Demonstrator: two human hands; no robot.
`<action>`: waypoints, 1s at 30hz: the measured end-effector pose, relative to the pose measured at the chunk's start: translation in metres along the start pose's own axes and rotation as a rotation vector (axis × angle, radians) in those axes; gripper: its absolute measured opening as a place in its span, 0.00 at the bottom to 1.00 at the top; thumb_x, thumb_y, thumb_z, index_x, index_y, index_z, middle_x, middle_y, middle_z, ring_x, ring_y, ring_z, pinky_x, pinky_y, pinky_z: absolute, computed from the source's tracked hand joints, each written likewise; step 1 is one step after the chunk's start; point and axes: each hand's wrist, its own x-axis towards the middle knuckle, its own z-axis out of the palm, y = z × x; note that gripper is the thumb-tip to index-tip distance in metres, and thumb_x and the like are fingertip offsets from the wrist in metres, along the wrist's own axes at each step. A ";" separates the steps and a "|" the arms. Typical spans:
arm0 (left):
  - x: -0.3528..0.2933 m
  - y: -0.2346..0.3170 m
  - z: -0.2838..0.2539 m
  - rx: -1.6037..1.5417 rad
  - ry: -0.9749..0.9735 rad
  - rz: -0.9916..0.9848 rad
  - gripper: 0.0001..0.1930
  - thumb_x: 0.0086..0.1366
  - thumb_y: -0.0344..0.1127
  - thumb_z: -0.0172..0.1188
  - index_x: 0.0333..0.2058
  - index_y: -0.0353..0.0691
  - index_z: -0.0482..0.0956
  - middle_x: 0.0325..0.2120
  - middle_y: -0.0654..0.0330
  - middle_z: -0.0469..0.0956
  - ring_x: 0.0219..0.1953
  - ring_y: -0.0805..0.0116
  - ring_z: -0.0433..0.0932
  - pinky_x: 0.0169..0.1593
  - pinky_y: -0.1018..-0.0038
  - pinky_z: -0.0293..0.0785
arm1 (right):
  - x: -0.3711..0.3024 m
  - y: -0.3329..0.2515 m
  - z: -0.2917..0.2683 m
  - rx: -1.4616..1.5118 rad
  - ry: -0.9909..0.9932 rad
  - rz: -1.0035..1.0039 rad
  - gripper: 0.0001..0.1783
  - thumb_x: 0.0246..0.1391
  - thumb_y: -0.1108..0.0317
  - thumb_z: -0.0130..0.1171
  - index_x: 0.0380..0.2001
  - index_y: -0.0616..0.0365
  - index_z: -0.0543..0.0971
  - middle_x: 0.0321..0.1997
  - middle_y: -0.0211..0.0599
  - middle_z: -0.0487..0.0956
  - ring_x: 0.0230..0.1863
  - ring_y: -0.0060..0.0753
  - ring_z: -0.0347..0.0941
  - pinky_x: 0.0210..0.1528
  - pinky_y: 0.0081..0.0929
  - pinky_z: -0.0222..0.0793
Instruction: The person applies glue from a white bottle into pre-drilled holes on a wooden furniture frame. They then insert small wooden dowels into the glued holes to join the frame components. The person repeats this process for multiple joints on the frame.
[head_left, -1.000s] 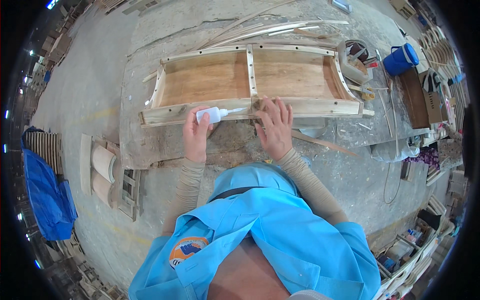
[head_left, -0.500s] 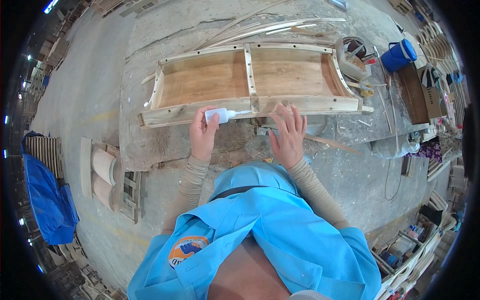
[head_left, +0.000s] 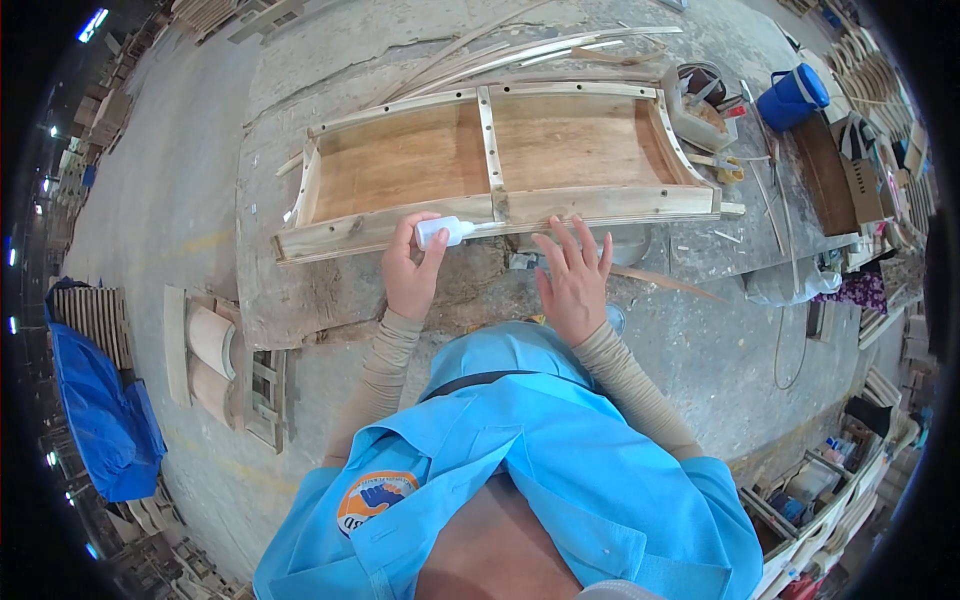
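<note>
My left hand point(head_left: 411, 268) is closed round a small white squeeze bottle point(head_left: 441, 233). The bottle lies nearly level, its thin nozzle pointing right along the near rail of a wooden frame point(head_left: 606, 203). This frame has a curved outline, two shallow plywood-bottomed bays and a crossbar point(head_left: 490, 140) between them; dark holes dot its edges. Beside the near rail, right of the nozzle, my right hand point(head_left: 573, 285) has its fingers apart and holds nothing. Its fingertips reach the rail's front face; whether they touch it I cannot tell.
Long thin wood strips point(head_left: 540, 52) lie behind the frame on the worn workbench point(head_left: 270, 200). A tub with odds and ends point(head_left: 693, 125), a blue jug point(head_left: 793, 97) and a cardboard box point(head_left: 862, 185) stand at the right. Curved wooden parts point(head_left: 211, 335) rest on the floor at left.
The view has shifted slightly, and the frame sits a little further left in it. My left hand still holds the bottle along the rail. My right hand has dropped slightly.
</note>
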 end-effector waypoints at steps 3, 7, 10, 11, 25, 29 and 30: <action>0.001 0.003 0.003 0.031 0.000 0.035 0.11 0.61 0.35 0.58 0.40 0.38 0.74 0.32 0.60 0.76 0.33 0.73 0.75 0.39 0.77 0.70 | 0.001 0.000 0.000 -0.003 -0.001 -0.001 0.25 0.48 0.68 0.56 0.53 0.49 0.68 0.63 0.38 0.61 0.68 0.46 0.46 0.67 0.59 0.29; 0.001 0.003 0.003 0.059 -0.005 0.046 0.10 0.61 0.35 0.58 0.40 0.38 0.74 0.32 0.60 0.76 0.34 0.72 0.75 0.40 0.76 0.70 | 0.002 0.000 -0.001 -0.007 0.001 -0.004 0.25 0.48 0.68 0.56 0.52 0.50 0.69 0.62 0.38 0.62 0.68 0.46 0.48 0.67 0.59 0.29; 0.001 0.003 0.003 0.080 -0.003 0.059 0.10 0.61 0.35 0.58 0.40 0.39 0.74 0.32 0.60 0.76 0.34 0.72 0.75 0.40 0.76 0.70 | 0.002 0.000 0.000 -0.004 0.013 -0.005 0.24 0.48 0.68 0.56 0.52 0.50 0.69 0.61 0.38 0.63 0.67 0.46 0.49 0.67 0.59 0.30; 0.001 0.003 0.002 0.081 0.002 0.050 0.11 0.61 0.35 0.58 0.40 0.39 0.74 0.32 0.60 0.76 0.34 0.72 0.75 0.40 0.76 0.70 | 0.003 0.000 0.001 -0.001 0.016 -0.005 0.24 0.48 0.68 0.56 0.52 0.50 0.69 0.61 0.38 0.63 0.67 0.46 0.49 0.67 0.59 0.30; -0.002 -0.002 -0.009 0.090 0.045 0.021 0.12 0.61 0.38 0.59 0.40 0.39 0.75 0.31 0.62 0.76 0.31 0.74 0.71 0.38 0.77 0.68 | 0.004 0.000 0.000 -0.023 0.039 -0.022 0.22 0.48 0.69 0.56 0.50 0.51 0.70 0.60 0.39 0.64 0.65 0.45 0.52 0.66 0.59 0.33; -0.002 -0.009 -0.007 0.037 0.056 0.006 0.12 0.61 0.38 0.59 0.40 0.38 0.75 0.31 0.63 0.76 0.32 0.75 0.71 0.38 0.77 0.68 | 0.004 0.000 0.001 -0.024 0.043 -0.027 0.20 0.48 0.68 0.56 0.48 0.52 0.71 0.60 0.40 0.64 0.64 0.44 0.54 0.66 0.59 0.34; -0.002 -0.012 -0.008 0.024 0.058 0.000 0.12 0.61 0.37 0.58 0.40 0.38 0.75 0.31 0.64 0.76 0.32 0.75 0.71 0.38 0.77 0.68 | 0.004 0.000 0.001 -0.026 0.047 -0.030 0.20 0.48 0.68 0.56 0.47 0.51 0.72 0.60 0.40 0.65 0.64 0.43 0.54 0.66 0.59 0.34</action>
